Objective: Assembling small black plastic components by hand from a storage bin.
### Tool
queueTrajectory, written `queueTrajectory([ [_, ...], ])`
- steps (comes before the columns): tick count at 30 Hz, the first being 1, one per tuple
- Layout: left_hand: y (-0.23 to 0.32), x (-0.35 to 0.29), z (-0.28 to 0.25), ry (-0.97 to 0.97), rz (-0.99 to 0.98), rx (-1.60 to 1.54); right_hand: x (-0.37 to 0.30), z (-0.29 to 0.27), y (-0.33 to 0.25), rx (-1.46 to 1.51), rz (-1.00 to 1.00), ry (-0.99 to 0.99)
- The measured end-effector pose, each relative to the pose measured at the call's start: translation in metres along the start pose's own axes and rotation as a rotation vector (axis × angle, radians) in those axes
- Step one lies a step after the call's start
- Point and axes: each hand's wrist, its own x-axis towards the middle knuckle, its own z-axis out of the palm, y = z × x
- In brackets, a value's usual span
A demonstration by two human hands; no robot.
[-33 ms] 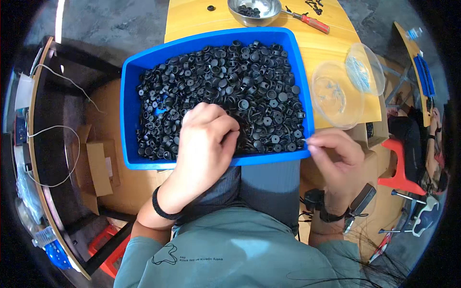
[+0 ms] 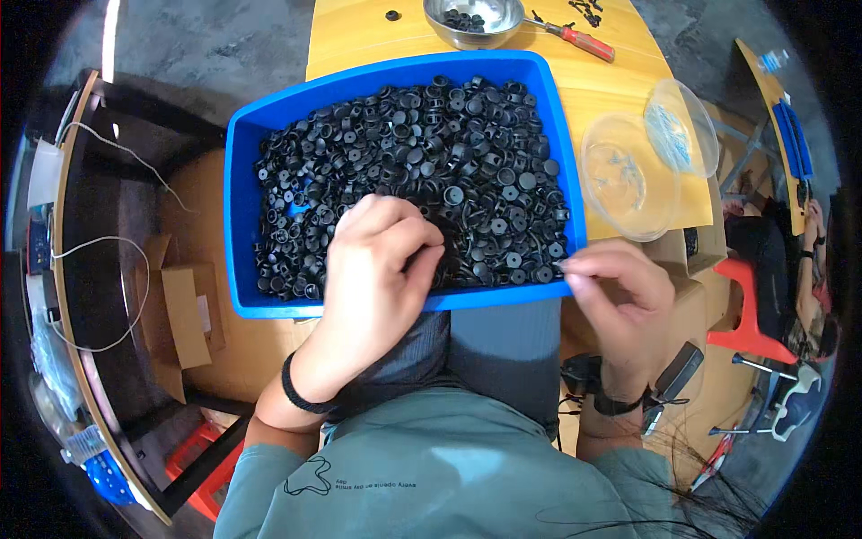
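A blue plastic bin [image 2: 241, 216] rests on my lap and the table edge, filled with several small black round plastic parts [image 2: 449, 153]. My left hand [image 2: 377, 269] lies on the pile near the bin's front wall, fingers curled and pinched on a black part. My right hand [image 2: 620, 287] is at the bin's front right corner. Its thumb and fingertips are pressed together on a small part right at the rim. A black band sits on each wrist.
On the yellow wooden table [image 2: 620, 81] behind the bin stand a metal bowl [image 2: 473, 20] with black parts and a red-handled screwdriver [image 2: 584, 40]. Two clear round plastic containers [image 2: 626, 175] sit to the right. A cardboard box [image 2: 184, 314] lies lower left; a red stool [image 2: 741, 305] and another person [image 2: 808, 269] are at the right.
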Motion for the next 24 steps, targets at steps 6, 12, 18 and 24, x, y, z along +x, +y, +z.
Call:
queueTrajectory([
  [6, -0.007, -0.022, -0.012, -0.157, -0.399, -1.153, 0.007, 0.045, -0.013, 0.289, 0.021, -0.091],
  [12, -0.014, -0.032, -0.004, -0.137, -0.439, -1.524, 0.013, 0.066, -0.022, 0.338, 0.013, -0.121],
  [18, -0.015, -0.035, -0.004, -0.114, -0.451, -1.5, 0.013, 0.07, -0.026, 0.258, -0.03, -0.072],
  [24, -0.01, -0.035, -0.009, -0.14, -0.421, -1.391, 0.013, 0.072, -0.032, 0.237, -0.047, -0.015],
])
